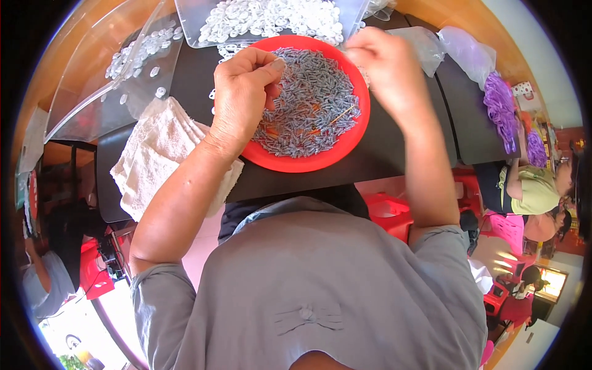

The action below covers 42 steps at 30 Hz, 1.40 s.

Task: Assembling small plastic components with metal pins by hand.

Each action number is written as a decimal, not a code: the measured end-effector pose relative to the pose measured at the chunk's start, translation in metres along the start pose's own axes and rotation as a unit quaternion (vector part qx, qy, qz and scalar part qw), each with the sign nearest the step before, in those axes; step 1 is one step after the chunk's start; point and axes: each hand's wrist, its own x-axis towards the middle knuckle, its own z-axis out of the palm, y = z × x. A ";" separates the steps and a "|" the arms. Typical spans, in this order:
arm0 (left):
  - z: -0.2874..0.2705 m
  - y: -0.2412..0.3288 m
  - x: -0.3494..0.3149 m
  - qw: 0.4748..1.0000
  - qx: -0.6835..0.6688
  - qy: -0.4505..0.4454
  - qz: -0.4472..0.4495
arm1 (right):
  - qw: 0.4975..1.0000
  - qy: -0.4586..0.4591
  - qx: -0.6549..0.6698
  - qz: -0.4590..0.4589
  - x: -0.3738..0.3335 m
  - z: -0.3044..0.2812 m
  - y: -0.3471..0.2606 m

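Note:
A red round basin (290, 163) full of small grey-blue tube-shaped pieces (308, 92) stands in front of me. Over its left side is my left hand (243, 86), thumb and forefinger pinched together; whatever they hold is too small to make out. My right hand (388, 71) is raised past the basin's right rim, blurred by motion, its fingers curled into a pinch whose contents I cannot tell. A thin yellowish stick (343, 115) lies across the pieces. Beyond the basin, a clear plastic tub (191, 31) holds many small white oval pieces (265, 18).
A crumpled cream cloth (157, 157) lies on the dark table (394, 154) under my left forearm. Farther left, a clear plastic sheet or lid (92, 86) carries scattered white pieces. Clear bags (425, 49) and purple strands (501, 111) are at the right. Other people sit farther right.

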 end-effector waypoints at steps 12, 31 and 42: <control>0.003 -0.003 0.004 0.998 -0.031 -0.049 -0.025 | 0.984 -0.032 -0.175 0.011 0.019 -0.003 0.121; -0.001 -0.005 0.005 0.983 -0.151 -0.089 -0.060 | 0.970 0.045 0.213 0.111 0.007 -0.014 0.051; -0.002 -0.004 0.007 0.974 -0.221 -0.026 -0.030 | 0.909 -0.038 0.401 0.108 0.009 0.043 -0.027</control>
